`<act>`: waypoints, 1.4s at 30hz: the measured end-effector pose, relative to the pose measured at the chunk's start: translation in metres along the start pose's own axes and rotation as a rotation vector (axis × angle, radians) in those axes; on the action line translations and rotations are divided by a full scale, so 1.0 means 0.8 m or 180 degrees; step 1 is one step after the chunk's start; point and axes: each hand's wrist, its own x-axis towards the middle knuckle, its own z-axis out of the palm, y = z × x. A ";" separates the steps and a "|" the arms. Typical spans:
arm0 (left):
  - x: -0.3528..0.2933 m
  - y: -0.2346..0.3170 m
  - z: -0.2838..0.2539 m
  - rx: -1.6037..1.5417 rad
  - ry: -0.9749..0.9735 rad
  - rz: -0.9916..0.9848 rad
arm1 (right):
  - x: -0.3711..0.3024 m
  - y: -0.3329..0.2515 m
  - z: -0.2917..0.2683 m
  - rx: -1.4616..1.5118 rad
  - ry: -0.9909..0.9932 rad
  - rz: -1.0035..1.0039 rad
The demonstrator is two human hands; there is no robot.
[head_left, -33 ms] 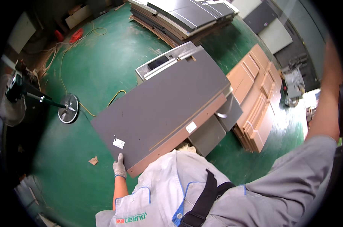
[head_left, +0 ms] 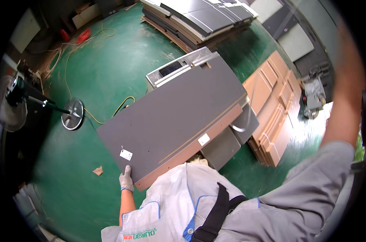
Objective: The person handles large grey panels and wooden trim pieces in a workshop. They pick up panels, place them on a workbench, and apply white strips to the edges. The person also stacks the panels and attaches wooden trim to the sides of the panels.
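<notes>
A long grey panel (head_left: 179,105) with a brown front edge lies slantwise in front of my body. My left hand (head_left: 126,180), in a pale knit glove, grips its near left corner, thumb on top and the other fingers hidden beneath. A small white tag (head_left: 126,155) lies on the panel near that thumb, and a white label (head_left: 204,139) is on its brown edge. Under the panel stands a metal machine (head_left: 158,78), mostly covered. My right hand (head_left: 346,50) is raised at the far right rim, away from the panel; its fingers are smeared by motion.
Brown panels (head_left: 267,109) are stacked on the green floor to the right, with a taller pile of grey boards (head_left: 199,22) at the back. On the left stands a fan with a round base (head_left: 72,114). A yellow cable (head_left: 93,117) runs along the floor.
My raised right arm has shifted slightly, its hand more blurred now. The view has tilted a little; my left hand keeps its grip on the panel's corner.
</notes>
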 end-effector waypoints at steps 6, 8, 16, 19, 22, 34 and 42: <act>0.020 0.001 0.009 -0.0128 -0.0258 -0.0019 | -0.041 -0.151 0.357 0.0194 -0.1383 -0.0962; 0.017 -0.011 0.002 -0.0223 -0.0317 0.0019 | -0.079 -0.239 0.383 0.0827 -0.2254 -0.0390; 0.022 -0.008 0.000 -0.0183 -0.0244 -0.0139 | -0.157 -0.332 0.563 0.1238 -0.2865 -0.0392; 0.020 -0.007 0.005 -0.0177 -0.0197 -0.0188 | -0.189 -0.343 0.568 0.1326 -0.3109 -0.0624; 0.020 -0.011 0.006 -0.0156 -0.0128 -0.0210 | -0.254 -0.348 0.551 0.1235 -0.3384 -0.1065; 0.031 -0.006 -0.007 -0.0032 -0.0420 -0.0147 | -0.304 -0.240 0.350 0.1400 -0.1870 0.0106; 0.035 0.014 -0.002 0.0555 -0.0836 -0.0106 | -0.504 -0.204 0.113 0.1115 -0.0326 0.1334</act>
